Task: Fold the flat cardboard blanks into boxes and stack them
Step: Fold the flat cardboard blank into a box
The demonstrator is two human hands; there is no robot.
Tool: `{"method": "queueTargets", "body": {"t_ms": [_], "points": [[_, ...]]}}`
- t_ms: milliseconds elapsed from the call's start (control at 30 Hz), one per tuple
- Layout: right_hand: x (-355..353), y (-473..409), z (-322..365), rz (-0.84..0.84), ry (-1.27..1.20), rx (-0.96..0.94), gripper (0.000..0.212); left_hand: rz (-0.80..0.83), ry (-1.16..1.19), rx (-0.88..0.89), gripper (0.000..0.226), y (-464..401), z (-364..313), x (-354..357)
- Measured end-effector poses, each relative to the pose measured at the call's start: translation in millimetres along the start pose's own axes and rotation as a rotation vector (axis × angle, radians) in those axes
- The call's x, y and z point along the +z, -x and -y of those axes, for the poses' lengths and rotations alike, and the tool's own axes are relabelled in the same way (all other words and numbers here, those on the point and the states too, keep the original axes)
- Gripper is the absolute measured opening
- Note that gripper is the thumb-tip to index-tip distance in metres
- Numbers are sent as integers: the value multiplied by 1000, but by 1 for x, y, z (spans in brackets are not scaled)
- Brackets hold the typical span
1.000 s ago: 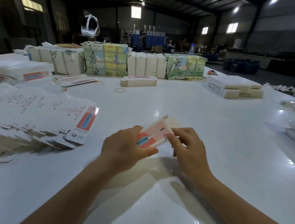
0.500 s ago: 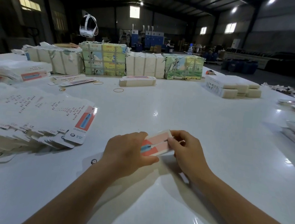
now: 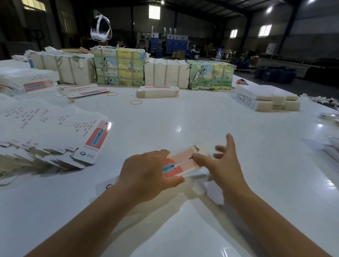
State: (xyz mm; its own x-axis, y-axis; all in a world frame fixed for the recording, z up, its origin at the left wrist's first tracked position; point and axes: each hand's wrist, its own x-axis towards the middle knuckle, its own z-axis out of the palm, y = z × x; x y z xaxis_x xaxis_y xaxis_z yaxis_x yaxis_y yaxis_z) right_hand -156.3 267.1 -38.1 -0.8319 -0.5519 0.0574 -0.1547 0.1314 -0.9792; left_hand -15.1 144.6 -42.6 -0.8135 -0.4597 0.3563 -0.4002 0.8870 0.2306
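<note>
Gripping the near end of a half-formed box (image 3: 182, 162) with the left hand (image 3: 150, 173), thumb curling under the front edge and fingers over the top, red-and-blue printed panel facing up. Spreading wide beside it with the right hand (image 3: 226, 164): fingers splayed and blurred, holding nothing, thumb just touching the far end of the printed panel (whether pressing a flap or letting go, hard to tell from the blur). Lying low on the white surface (image 3: 246, 135) directly in front, the box still partly flat, with loose white flaps (image 3: 212, 190) showing under the right wrist. Judging by this, working mid-fold on one blank: sleeve being squared up, end flaps not yet tucked. Calling next, probably, for bringing the right hand back onto the open end, pushing the small flaps in and closing the tuck tab while steadying the body with the left. Waiting to the left, fanned out in a thick heap, the flat blanks (image 3: 47, 134), well apart from the hands. Lying farther out, near the middle of the surface, one long finished box (image 3: 157, 91), with rubber bands (image 3: 136, 102) scattered near it. Standing behind that, a row of wrapped bundles (image 3: 163, 72); off to the far right, a low stack of white packs (image 3: 267, 99), the likely kind of place for stacking once this one is closed.
</note>
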Motion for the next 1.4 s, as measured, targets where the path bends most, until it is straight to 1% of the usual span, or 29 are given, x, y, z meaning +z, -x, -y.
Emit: {"method": "queueTargets", "body": {"t_ms": [33,67,100,133,200,300,367,433,467,533,567,633,667,700,733,800,900,967,1033,1133,1400], "points": [[1,0,2,85,-268,142,96,4,2,4,68,0,0,0],[1,1,3,158,-517,264,86,8,5,5,71,0,0,1],[0,0,4,193,-664,313,68,17,13,6,75,0,0,1],[-1,0,5,204,-692,311,53,29,25,7,78,-1,0,0],[0,-1,3,200,-693,246,33,42,52,8,80,-1,0,-1],[1,1,1,163,-709,226,23,28,52,1,72,-1,-1,0],[3,4,1,158,-663,203,17,27,38,-4,70,-2,-2,0],[6,8,0,114,-499,90,8,35,48,-8,77,-2,-2,0],[8,11,0,67,-353,-26,6,43,63,-16,79,-2,-2,0],[12,17,-4,-17,-11,-306,11,57,79,-38,82,-2,-2,0],[14,19,-5,-33,139,-414,13,62,71,-47,82,-2,-2,0],[17,22,-8,-22,307,-522,14,66,47,-57,82,-1,-1,0],[17,22,-10,-4,318,-529,15,67,42,-61,81,-1,-1,0],[17,23,-10,22,261,-498,18,63,40,-63,78,-1,-1,-1],[16,22,-8,47,153,-437,23,53,37,-65,74,0,0,-2],[13,18,-2,86,-104,-263,29,16,23,-62,67,1,0,-3],[10,13,5,182,-426,-13,19,-53,-15,-29,63,1,-1,-3],[7,11,5,200,-535,75,19,-92,-38,-5,59,1,-2,-1],[6,11,5,199,-569,93,23,-118,-45,12,58,2,-3,1],[5,13,6,172,-523,43,27,-140,-24,29,58,3,-2,1],[4,14,7,209,-499,-7,26,-169,-65,81,65,4,0,-3]]}}
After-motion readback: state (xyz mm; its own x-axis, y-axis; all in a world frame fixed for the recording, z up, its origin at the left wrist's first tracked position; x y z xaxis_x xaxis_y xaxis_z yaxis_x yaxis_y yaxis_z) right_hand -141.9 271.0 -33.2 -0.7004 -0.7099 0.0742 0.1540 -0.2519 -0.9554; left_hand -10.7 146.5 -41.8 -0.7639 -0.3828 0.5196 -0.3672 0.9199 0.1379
